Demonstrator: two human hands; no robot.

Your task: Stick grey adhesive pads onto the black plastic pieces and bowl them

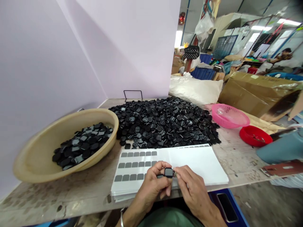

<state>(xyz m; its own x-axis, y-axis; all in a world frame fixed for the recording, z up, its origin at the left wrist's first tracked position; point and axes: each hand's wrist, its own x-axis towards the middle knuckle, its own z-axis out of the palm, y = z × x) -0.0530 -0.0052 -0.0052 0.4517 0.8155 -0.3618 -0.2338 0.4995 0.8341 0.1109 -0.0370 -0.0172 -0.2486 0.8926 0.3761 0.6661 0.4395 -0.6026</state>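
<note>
My left hand [153, 183] is closed around a small black plastic piece [168, 172], held just above the near edge of a white sticker sheet [201, 162]. My right hand [189, 183] pinches at the right side of the same piece with thumb and fingertips. The sheet tops a stack of like sheets and carries rows of grey rectangular stickers [136, 165] on its left half. Behind it lies a big heap of black plastic pieces [163, 121].
A tan basin [35, 157] at the left holds more black pieces. A pink basket [229, 115] and a red bowl [255, 135] stand at the right, cardboard boxes [255, 91] and a white bag [196, 90] behind. A phone [227, 206] lies low right.
</note>
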